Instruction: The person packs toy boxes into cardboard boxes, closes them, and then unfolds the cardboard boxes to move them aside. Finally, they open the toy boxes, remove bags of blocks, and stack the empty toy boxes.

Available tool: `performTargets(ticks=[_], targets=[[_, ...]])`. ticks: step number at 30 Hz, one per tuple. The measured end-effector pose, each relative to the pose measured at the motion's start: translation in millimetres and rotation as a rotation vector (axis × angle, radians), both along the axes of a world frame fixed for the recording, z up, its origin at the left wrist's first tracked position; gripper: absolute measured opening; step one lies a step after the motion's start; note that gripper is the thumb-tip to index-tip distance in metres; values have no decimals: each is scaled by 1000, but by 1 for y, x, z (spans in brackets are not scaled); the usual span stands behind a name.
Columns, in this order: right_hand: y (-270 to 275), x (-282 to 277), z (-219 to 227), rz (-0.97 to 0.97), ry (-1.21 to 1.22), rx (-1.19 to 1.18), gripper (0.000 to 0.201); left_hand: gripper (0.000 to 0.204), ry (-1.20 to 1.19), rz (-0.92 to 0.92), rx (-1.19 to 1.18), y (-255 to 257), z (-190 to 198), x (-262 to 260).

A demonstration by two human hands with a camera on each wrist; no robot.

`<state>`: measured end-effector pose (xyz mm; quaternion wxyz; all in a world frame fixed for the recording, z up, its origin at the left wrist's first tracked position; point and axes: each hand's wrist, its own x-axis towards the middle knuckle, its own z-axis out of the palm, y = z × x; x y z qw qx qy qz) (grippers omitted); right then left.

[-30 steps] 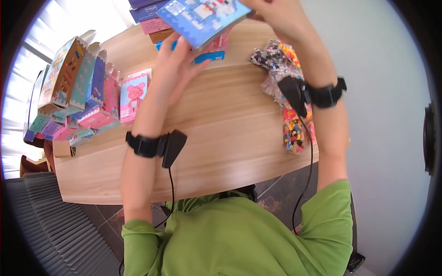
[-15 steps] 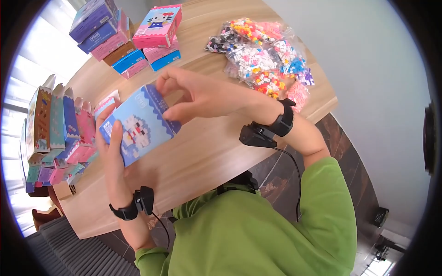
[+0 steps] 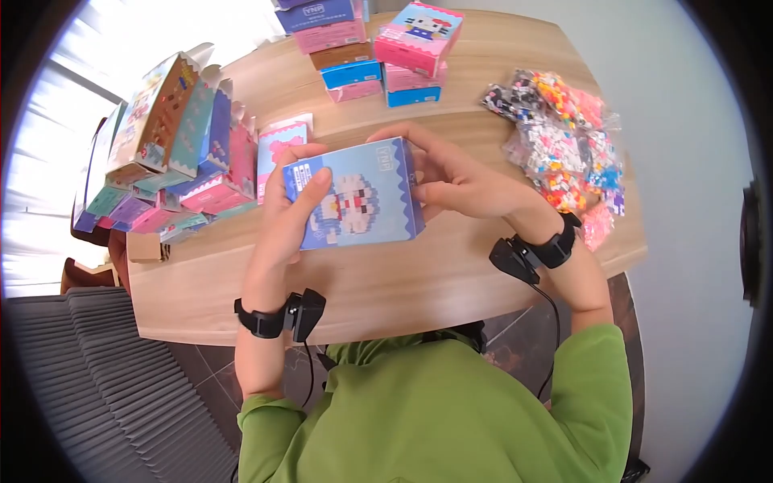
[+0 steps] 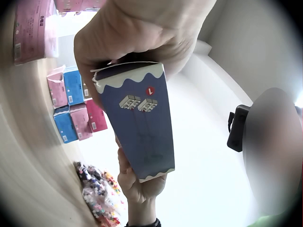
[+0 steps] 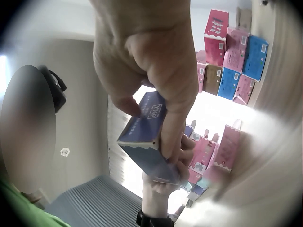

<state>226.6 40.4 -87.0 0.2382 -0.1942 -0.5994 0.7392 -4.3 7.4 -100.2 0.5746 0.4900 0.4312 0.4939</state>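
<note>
A blue building-block box (image 3: 354, 201), with a pixel-style figure on its front, is held above the table between both hands. My left hand (image 3: 294, 201) grips its left end, the thumb lying over the front face. At the opposite end, my right hand (image 3: 467, 181) holds the box between the thumb and the fingers, most of which pass behind it. The left wrist view shows a narrow blue side (image 4: 139, 123) with two white bricks printed on it. In the right wrist view, thumb and fingers straddle the purple-blue end panel (image 5: 150, 116) marked YNP.
Stacked boxes (image 3: 346, 56) stand at the back, beside a pink-and-blue cat box (image 3: 420, 32) on its own stack. Opened boxes (image 3: 169, 137) crowd the left, next to a pink bear box (image 3: 282, 145). Clear bags of colourful bricks (image 3: 555, 149) lie at the right on the wooden table (image 3: 386, 282).
The blue box came from the back stacks toward the body, then turned more level. The right hand moved from the far side to the box's right end; the left hand keeps its hold.
</note>
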Motion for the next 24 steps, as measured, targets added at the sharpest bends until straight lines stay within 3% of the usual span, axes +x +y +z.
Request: performTargets(ticks=[10,13,16,19,22,24], targets=[[10,-8,-6,-24,-1,90,62,33,122,37,1,9,-2,-1],[12,-11,-12,-186,-252,208,60,32,184,75,62,17,-6,-3],[22,-11,-6,-496,-172,298,60,34,56,109,72,24,-6,-6],[39,-6,-16,-694,-390,1129,56,34,80,135,47,22,-8,-7],[39,-9,-18,-835,-381,1271,44,32,18,206,38,16,-4,-8],[25,-10,-2,-796,-306,1277,36,32,-13,248,80,18,-5,-7]])
